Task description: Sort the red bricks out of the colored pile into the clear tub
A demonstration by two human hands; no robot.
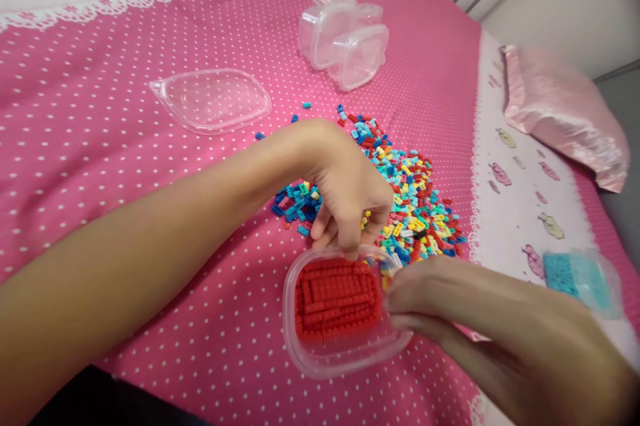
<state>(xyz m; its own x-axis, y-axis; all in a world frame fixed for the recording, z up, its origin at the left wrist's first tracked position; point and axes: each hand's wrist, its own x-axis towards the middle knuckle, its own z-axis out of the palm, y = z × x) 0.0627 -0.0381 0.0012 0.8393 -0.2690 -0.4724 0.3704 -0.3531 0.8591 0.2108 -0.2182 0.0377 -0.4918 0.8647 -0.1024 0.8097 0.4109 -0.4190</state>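
Our bare left forearm [165, 233] stretched up from the lower left, the wrist [317, 146] bent sharply so the left hand [353, 196] hung downward with fingers curled. Our bare right forearm [530, 346] slanted from the lower right, the right hand [425, 289] pointing leftward, pinching.

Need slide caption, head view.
Right hand gripping a clear tub of red bricks, left hand at its edge, multicoloured bricks heaped on pink bedding.

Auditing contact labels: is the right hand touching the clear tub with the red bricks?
Touching. The head view shows the right hand gripping the clear tub at its right-side rim, with no gap showing.
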